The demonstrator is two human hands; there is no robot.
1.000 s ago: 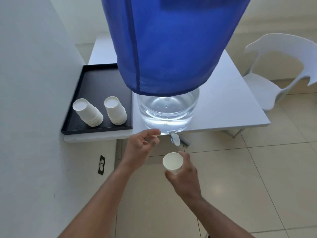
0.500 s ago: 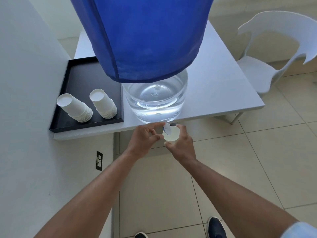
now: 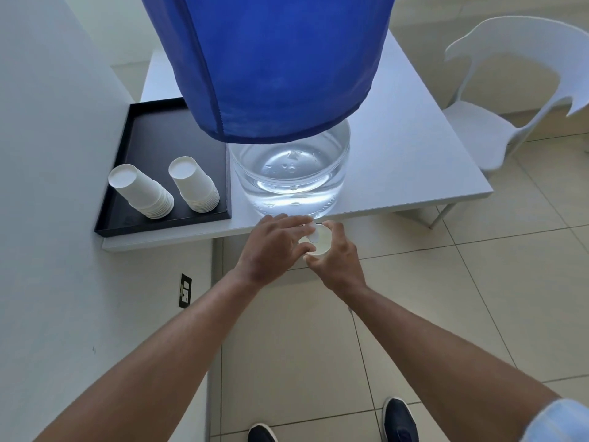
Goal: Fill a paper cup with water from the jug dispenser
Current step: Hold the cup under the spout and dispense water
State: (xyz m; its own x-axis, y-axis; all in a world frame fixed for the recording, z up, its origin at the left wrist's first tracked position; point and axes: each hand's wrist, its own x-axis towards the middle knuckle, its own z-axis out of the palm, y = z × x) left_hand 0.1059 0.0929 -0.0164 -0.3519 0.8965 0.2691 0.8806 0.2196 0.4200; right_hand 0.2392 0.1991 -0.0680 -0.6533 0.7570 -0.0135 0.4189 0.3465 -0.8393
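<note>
The blue cover [image 3: 274, 65] conceals the upper body of the jug [image 3: 290, 173] and is cut off by the top edge. The left hand [image 3: 271, 250] covers the tap [image 3: 314, 232] and the near rim of the paper cup [image 3: 320, 240], so the grip on the tap and the water level cannot be determined. The shoes [image 3: 400, 421] are cut off by the bottom edge, the chair [image 3: 510, 90] by the right edge.
</note>
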